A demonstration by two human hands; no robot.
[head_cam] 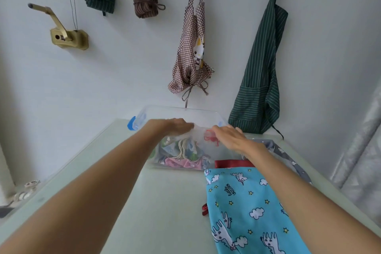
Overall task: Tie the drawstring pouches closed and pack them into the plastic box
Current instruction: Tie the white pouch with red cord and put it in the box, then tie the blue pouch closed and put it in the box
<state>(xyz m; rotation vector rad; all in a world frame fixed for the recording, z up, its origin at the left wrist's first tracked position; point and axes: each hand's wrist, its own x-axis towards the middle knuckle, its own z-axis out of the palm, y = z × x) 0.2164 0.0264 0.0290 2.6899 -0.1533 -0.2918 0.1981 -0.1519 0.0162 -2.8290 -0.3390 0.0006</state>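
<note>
Presently, an entry on the packing step:

- Clear rectangular plastic box with blue side latches: sitting at the far end of the pale green table, already holding several tied patterned drawstring pouches bunched toward its left side.
- Red drawstring cord: lying in the box's right part, just beside the right hand; its pouch is too blurred to make out.
- Left hand: reaching over the box's far left area, fingers looking fairly straight and pressing downward; whether they are pinching anything cannot be told.
- Right hand: hovering palm-down over the box's right part, fingers extended and relaxed, apparently touching the contents and gripping nothing.
- Blue unicorn-print fabric pouch with dark red ribbon: lying flat near right on the table, seemingly not yet tied.
- Handling advice: pressing packed pouches flat and leftward should be freeing room; keeping cords tucked inside the rim should be preventing snags.
</note>
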